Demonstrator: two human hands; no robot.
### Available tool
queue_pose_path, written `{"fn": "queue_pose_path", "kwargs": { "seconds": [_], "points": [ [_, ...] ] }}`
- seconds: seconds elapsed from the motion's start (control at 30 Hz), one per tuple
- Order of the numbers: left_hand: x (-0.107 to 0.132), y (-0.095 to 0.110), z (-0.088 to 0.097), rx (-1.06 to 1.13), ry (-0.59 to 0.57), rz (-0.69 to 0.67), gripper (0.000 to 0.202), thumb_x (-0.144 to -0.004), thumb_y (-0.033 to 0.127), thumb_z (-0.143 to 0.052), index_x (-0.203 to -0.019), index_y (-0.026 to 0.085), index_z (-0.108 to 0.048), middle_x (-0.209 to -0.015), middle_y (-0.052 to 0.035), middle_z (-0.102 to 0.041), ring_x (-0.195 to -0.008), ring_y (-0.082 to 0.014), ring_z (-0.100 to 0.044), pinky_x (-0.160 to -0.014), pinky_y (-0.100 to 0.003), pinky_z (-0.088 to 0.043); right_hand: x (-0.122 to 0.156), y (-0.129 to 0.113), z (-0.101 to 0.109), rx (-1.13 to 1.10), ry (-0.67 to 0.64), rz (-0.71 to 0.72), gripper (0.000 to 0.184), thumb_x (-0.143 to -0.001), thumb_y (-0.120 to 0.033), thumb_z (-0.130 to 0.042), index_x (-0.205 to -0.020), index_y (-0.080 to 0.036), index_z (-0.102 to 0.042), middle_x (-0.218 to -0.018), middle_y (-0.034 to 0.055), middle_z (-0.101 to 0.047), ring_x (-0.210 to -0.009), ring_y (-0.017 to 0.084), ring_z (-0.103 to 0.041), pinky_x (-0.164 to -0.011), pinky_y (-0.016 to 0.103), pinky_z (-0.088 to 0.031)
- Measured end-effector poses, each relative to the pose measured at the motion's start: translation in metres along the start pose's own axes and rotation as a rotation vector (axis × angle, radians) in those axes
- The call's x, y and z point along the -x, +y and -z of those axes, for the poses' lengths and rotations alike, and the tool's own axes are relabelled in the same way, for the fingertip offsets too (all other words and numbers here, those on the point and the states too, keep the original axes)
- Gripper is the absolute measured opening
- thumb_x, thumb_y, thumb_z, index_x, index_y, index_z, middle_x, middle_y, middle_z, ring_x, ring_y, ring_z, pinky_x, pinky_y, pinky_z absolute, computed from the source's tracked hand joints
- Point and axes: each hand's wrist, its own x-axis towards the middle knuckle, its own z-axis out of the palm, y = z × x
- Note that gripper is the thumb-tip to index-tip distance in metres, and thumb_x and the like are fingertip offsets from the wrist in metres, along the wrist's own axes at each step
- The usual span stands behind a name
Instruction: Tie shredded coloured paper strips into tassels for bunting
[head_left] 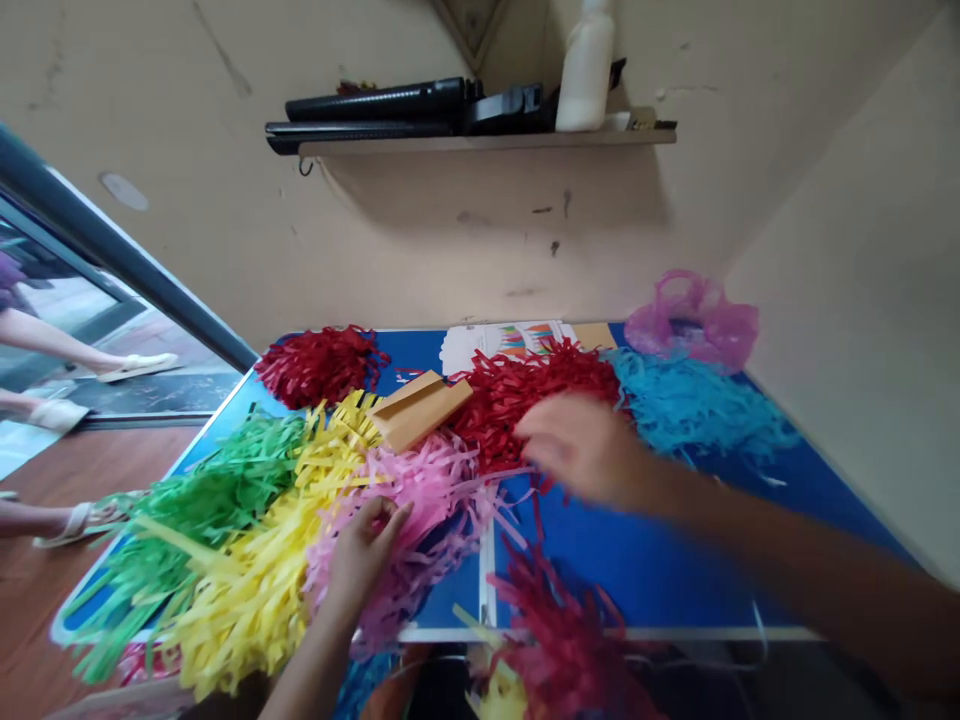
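Note:
My left hand [371, 535] is over a bundle of pink paper fringe [427, 490], its thumb and fingers pinched together on the pink strips. My right hand [574, 440] is smeared by motion above the right part of a red paper fringe bundle [502, 395]; its fingers cannot be made out clearly. Left of my left hand lie yellow fringe [262, 570] and green fringe [225, 480]. A folded brown paper or card piece [420, 410] rests where the yellow, pink and red bundles meet. Nearest to me, a darker red fringe [559, 630] hangs at the table's front edge.
The blue folding table [675, 560] also bears another red bundle [322, 365], blue fringe [705, 405], a pink plastic bag [694, 320] and a printed white card [502, 340]. A wall shelf [487, 145] holds a white bottle [585, 75]. People's legs [67, 340] show at left.

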Motion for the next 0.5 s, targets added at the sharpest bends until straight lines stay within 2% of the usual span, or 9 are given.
{"fn": "queue_pose_path", "kwargs": {
  "seconds": [0.07, 0.1, 0.13, 0.17, 0.23, 0.33, 0.43, 0.5],
  "points": [
    [-0.001, -0.002, 0.004, -0.041, -0.001, -0.026, 0.036, -0.078, 0.056, -0.058, -0.069, 0.021, -0.064, -0.068, -0.0023, -0.070, -0.065, -0.0190, -0.063, -0.061, -0.028, -0.048, 0.013, -0.007, -0.029, 0.085, -0.243, 0.301, 0.033, -0.078, -0.041, -0.073, -0.096, -0.014, -0.070, -0.094, 0.0043, -0.074, -0.082, 0.019, -0.068, -0.075, 0.031, -0.057],
    [-0.001, -0.003, 0.006, -0.061, -0.004, -0.041, 0.036, -0.077, 0.056, -0.059, -0.074, 0.022, -0.067, -0.074, -0.0040, -0.073, -0.070, -0.0209, -0.066, -0.065, -0.029, -0.049, 0.017, -0.010, -0.047, 0.158, -0.363, 0.448, 0.033, -0.079, -0.038, -0.073, -0.101, -0.014, -0.069, -0.098, 0.0059, -0.074, -0.085, 0.021, -0.069, -0.075, 0.033, -0.057],
    [-0.001, -0.003, 0.009, -0.080, -0.006, -0.056, 0.036, -0.078, 0.056, -0.058, -0.076, 0.022, -0.069, -0.078, -0.0052, -0.075, -0.072, -0.0220, -0.067, -0.068, -0.031, -0.050, 0.018, -0.012, -0.064, 0.249, -0.456, 0.549, 0.037, -0.082, -0.038, -0.070, -0.110, -0.014, -0.067, -0.104, 0.0081, -0.073, -0.087, 0.024, -0.069, -0.073, 0.036, -0.057],
    [-0.001, -0.004, 0.011, -0.098, -0.008, -0.069, 0.037, -0.078, 0.056, -0.057, -0.077, 0.022, -0.070, -0.079, -0.0060, -0.076, -0.073, -0.0225, -0.068, -0.069, -0.032, -0.051, 0.018, -0.014, -0.079, 0.342, -0.513, 0.592, 0.042, -0.085, -0.041, -0.067, -0.116, -0.014, -0.063, -0.108, 0.0102, -0.071, -0.087, 0.025, -0.069, -0.070, 0.037, -0.057],
    [0.000, -0.005, 0.015, -0.129, -0.011, -0.091, 0.039, -0.078, 0.057, -0.057, -0.075, 0.021, -0.071, -0.076, -0.0069, -0.075, -0.070, -0.0229, -0.068, -0.067, -0.032, -0.051, 0.013, -0.014, -0.101, 0.467, -0.546, 0.548, 0.049, -0.085, -0.048, -0.064, -0.119, -0.013, -0.061, -0.109, 0.0130, -0.070, -0.083, 0.028, -0.070, -0.062, 0.037, -0.056],
    [0.000, -0.005, 0.021, -0.157, -0.046, -0.118, 0.037, -0.074, 0.056, -0.061, -0.072, 0.021, -0.072, -0.070, -0.0057, -0.074, -0.067, -0.0222, -0.067, -0.063, -0.030, -0.051, 0.006, -0.012, -0.107, 0.541, -0.553, 0.499, 0.055, -0.080, -0.057, -0.066, -0.109, -0.010, -0.064, -0.099, 0.0152, -0.071, -0.077, 0.030, -0.069, -0.058, 0.038, -0.054],
    [-0.002, -0.005, 0.025, -0.173, -0.092, -0.133, 0.036, -0.076, 0.054, -0.060, -0.064, 0.022, -0.071, -0.060, -0.0025, -0.069, -0.057, -0.0183, -0.063, -0.056, -0.026, -0.048, 0.010, -0.016, -0.100, 0.539, -0.553, 0.520, 0.039, -0.089, -0.049, -0.057, -0.099, -0.012, -0.067, -0.094, 0.0126, -0.071, -0.078, 0.027, -0.068, -0.061, 0.036, -0.054],
    [-0.007, -0.004, 0.026, -0.190, -0.094, -0.141, 0.037, -0.078, 0.054, -0.058, -0.061, 0.022, -0.070, -0.058, -0.0022, -0.066, -0.055, -0.0172, -0.061, -0.056, -0.026, -0.047, 0.016, -0.022, -0.098, 0.491, -0.519, 0.590, 0.034, -0.095, -0.042, -0.048, -0.105, -0.014, -0.064, -0.103, 0.0118, -0.069, -0.087, 0.025, -0.066, -0.068, 0.036, -0.054]
  ]
}}
